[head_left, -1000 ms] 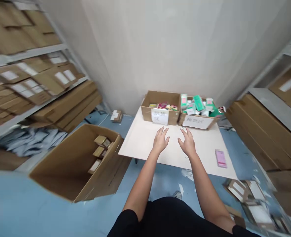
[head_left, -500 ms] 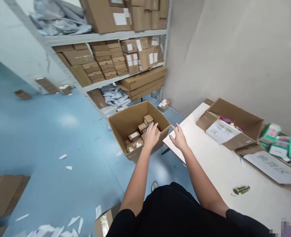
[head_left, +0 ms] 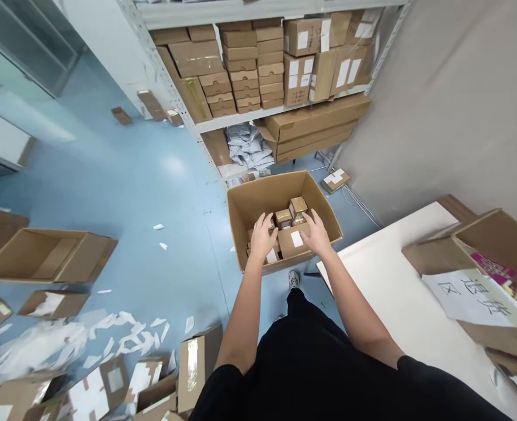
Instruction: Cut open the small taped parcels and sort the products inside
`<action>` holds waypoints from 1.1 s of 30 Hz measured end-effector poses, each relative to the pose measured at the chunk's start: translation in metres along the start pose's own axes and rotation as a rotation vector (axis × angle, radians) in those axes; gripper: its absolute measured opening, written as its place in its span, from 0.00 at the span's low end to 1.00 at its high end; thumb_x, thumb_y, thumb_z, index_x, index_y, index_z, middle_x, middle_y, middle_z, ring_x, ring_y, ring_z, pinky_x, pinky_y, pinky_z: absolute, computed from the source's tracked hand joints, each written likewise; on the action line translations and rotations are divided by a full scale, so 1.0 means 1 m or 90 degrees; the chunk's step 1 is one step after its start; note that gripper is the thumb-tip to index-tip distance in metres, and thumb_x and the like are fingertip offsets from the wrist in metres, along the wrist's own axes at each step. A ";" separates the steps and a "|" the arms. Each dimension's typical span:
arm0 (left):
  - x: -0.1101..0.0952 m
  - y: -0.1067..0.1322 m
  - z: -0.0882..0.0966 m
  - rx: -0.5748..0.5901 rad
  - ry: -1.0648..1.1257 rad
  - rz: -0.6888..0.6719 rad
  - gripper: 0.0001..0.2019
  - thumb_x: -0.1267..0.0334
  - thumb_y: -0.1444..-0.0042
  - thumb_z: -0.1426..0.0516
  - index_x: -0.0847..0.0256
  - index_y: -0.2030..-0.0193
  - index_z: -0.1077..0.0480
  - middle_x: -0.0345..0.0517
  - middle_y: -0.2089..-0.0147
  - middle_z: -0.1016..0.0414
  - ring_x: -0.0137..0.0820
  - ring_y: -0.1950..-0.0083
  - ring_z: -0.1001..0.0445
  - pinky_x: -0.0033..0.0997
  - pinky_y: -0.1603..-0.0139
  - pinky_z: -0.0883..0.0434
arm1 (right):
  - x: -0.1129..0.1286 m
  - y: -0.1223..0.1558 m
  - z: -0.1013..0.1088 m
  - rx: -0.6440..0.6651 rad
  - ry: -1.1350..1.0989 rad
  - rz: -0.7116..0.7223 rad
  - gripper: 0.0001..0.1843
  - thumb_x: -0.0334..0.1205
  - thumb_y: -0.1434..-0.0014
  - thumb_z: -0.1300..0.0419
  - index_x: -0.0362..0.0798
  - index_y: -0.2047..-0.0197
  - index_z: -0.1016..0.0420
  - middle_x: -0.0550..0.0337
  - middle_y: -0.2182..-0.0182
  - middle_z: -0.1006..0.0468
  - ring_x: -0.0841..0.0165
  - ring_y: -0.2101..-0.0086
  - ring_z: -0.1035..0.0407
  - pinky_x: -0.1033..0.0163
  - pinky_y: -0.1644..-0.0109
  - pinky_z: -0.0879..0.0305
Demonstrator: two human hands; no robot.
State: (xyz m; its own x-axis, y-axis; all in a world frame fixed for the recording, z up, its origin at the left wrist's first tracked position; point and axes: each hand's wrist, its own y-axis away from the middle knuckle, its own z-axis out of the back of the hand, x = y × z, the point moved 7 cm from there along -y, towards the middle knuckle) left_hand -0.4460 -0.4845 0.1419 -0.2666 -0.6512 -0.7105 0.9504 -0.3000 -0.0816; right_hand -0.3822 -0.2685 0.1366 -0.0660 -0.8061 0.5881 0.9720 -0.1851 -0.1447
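Observation:
A large open cardboard box (head_left: 240,219) stands on the blue floor, with several small brown parcels inside it. Both my hands reach down into it. My left hand (head_left: 262,237) lies with fingers spread on the left side of a small parcel with a white label (head_left: 294,241). My right hand (head_left: 316,233) rests against that parcel's right side, fingers curved over it. Two other small parcels (head_left: 290,213) lie just behind it. The parcel sits between my two hands, still in the box.
A white table (head_left: 398,304) is to my right with a labelled cardboard box (head_left: 472,263) on it. Metal shelving (head_left: 258,114) packed with cartons stands behind. An empty open box (head_left: 43,260) and torn boxes and paper scraps (head_left: 109,374) litter the floor at left.
I have turned left from the table to the floor box. Both hands moved from above the table down into the box and now flank a labelled parcel.

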 end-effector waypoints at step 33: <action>0.263 -0.080 -0.385 0.506 -0.039 0.358 0.34 0.67 0.39 0.39 0.58 0.25 0.38 0.61 0.26 0.33 0.49 0.30 0.28 0.47 0.30 0.32 | -0.430 -0.182 -0.309 0.460 0.124 -0.423 0.26 0.30 0.42 0.35 0.35 0.40 0.22 0.37 0.46 0.18 0.52 0.46 0.23 0.54 0.39 0.30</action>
State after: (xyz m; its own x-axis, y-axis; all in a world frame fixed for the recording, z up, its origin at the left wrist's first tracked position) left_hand -0.5308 -0.3633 -0.3069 0.1631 -0.8715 -0.4625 0.5622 -0.3031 0.7695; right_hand -0.6006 -0.0614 -0.3360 -0.6184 -0.7533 0.2238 0.6237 -0.2972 0.7229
